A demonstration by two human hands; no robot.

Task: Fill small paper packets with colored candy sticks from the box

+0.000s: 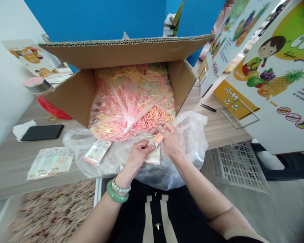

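Packet [153,157] is pinched by the left hand [138,152], presumably for steadiness; the right hand [170,139] grips candy sticks [158,137] at its upper end, presumably for alignment.

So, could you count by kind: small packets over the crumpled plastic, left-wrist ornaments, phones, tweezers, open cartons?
Small packets: 2, one at the left hand
Green bangle: 1
Beaded bracelet: 1
Phone: 1
Tweezers: 1
Open carton: 1
Total: 7

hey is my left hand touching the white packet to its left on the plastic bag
Apart. The head view shows a stretch of clear plastic bag between the left hand and the white packet.
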